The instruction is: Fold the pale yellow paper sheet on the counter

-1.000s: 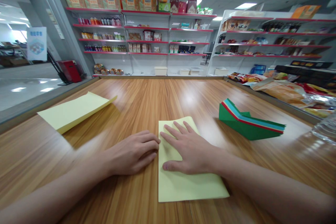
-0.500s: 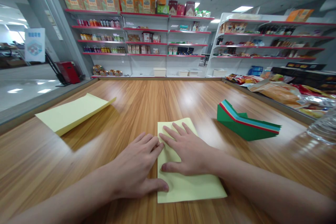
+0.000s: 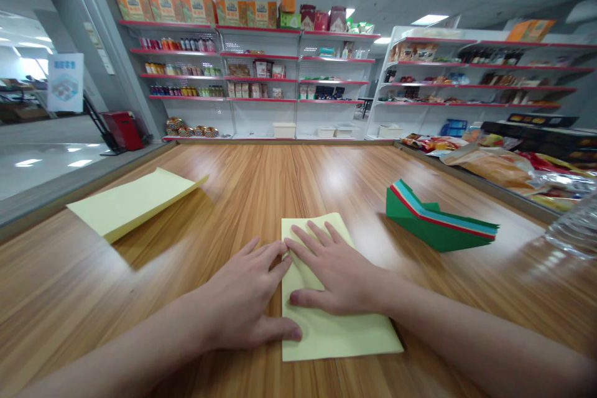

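Note:
A folded sheet of pale yellow paper [image 3: 345, 336] lies on the wooden table in front of me. My right hand [image 3: 331, 267] rests flat on the paper with its fingers spread. Along the paper's left edge sits my left hand [image 3: 247, 298], thumb and fingers apart; its fingertips and thumb tip touch that edge. The left fingertips lie close to the right index finger. Under the right palm, part of the sheet is hidden.
Another yellow sheet [image 3: 135, 202], with a raised folded edge, lies at the left. At the right stands a green folded paper boat [image 3: 433, 227] with red, white and blue layers. Clear plastic [image 3: 576, 227] and packaged snacks [image 3: 499, 168] are farther right. Stocked shelves [image 3: 261, 79] stand behind.
The left fingers have shifted slightly at the paper's upper left edge, the index finger straighter. The right hand stays flat on the sheet. The whole view has moved a little.

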